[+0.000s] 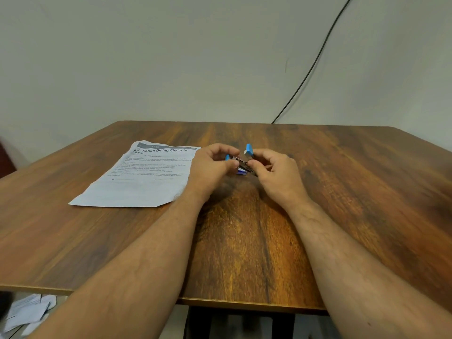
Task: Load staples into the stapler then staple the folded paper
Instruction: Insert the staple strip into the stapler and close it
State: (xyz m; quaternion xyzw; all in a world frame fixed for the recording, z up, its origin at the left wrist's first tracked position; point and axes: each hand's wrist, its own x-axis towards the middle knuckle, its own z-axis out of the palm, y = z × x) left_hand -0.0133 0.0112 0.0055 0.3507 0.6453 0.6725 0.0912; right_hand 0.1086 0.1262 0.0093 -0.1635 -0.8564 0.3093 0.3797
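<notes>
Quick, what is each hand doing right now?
Left hand: fingers curled round the blue stapler, holding it.
Right hand: pinching the opened stapler's metal part.

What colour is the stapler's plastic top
Bright blue, on the stapler held open between both hands; the head view shows it.

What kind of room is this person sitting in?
Probably a plain office or work room. A wooden table stands against a bare wall, a printed instruction sheet lies on it, and both hands hold a small blue stapler. A black cable runs down the wall.
</notes>
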